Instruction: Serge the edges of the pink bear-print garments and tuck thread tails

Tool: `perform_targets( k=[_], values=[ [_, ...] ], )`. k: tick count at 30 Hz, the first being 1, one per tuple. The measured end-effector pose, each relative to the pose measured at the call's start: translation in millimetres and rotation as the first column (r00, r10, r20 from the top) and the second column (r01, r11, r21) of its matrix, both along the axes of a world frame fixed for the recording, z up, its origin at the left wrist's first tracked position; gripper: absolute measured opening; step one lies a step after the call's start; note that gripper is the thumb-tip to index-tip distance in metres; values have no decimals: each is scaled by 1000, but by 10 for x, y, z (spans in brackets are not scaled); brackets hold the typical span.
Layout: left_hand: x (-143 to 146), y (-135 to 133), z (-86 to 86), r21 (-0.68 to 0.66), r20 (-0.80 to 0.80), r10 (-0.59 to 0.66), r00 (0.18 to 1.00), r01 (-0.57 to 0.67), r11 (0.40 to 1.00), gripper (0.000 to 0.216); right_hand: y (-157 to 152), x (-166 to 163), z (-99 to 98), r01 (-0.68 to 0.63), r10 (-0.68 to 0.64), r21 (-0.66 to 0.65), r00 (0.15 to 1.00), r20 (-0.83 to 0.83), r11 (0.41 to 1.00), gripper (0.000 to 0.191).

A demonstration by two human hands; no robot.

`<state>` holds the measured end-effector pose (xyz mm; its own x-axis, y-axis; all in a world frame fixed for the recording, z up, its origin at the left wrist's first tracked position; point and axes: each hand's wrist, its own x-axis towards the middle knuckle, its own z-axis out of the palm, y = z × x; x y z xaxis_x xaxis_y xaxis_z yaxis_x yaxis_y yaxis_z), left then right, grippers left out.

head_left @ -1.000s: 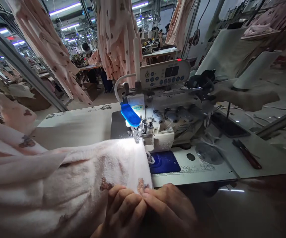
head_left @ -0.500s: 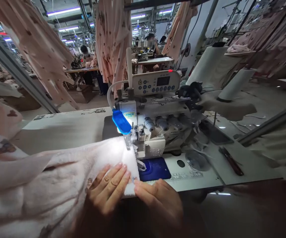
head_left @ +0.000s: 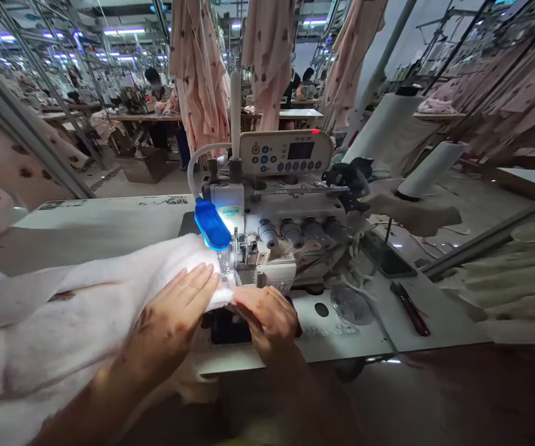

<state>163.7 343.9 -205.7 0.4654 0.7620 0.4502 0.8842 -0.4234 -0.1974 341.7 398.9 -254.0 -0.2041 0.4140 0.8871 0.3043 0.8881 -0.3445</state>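
Note:
A pale pink plush fabric [head_left: 82, 303] with dark printed motifs runs from the left up to an overlock sewing machine [head_left: 290, 210]. My left hand [head_left: 174, 310] lies on the fabric just left of the presser foot, fingers stretched out flat. Closed on the fabric's near right edge, my right hand [head_left: 270, 316] pinches it with thumb and forefinger close in front of the needle area. A blue lamp-like guard [head_left: 212, 224] hangs above the sewing spot, which is brightly lit. The fabric's edge under the foot is partly hidden by the fingers.
Red-handled thread snips [head_left: 410, 310] and a clear round dish [head_left: 352, 305] lie on the machine table [head_left: 332, 347] to the right. Thread cones [head_left: 381, 127] stand behind. Pink garments [head_left: 200, 74] hang beyond, and a co-worker [head_left: 156, 87] sits at a far table.
Both hands have moved forward, toward the presser foot, with the fabric. Less fabric shows in front of the foot, and its edge is now bunched at my right fingers. The view has shifted slightly.

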Motion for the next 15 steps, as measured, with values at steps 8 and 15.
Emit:
perform_targets(
  k=[8,15],
  values=[
    [-16,265,235,-215,-4,80,997,-79,973,48,165,-106,60,120,-114,-69,990,87,990,15],
    [-118,648,274,-185,54,46,997,-36,982,32,-49,60,-154,244,-241,-105,970,41,964,15]
  ],
)
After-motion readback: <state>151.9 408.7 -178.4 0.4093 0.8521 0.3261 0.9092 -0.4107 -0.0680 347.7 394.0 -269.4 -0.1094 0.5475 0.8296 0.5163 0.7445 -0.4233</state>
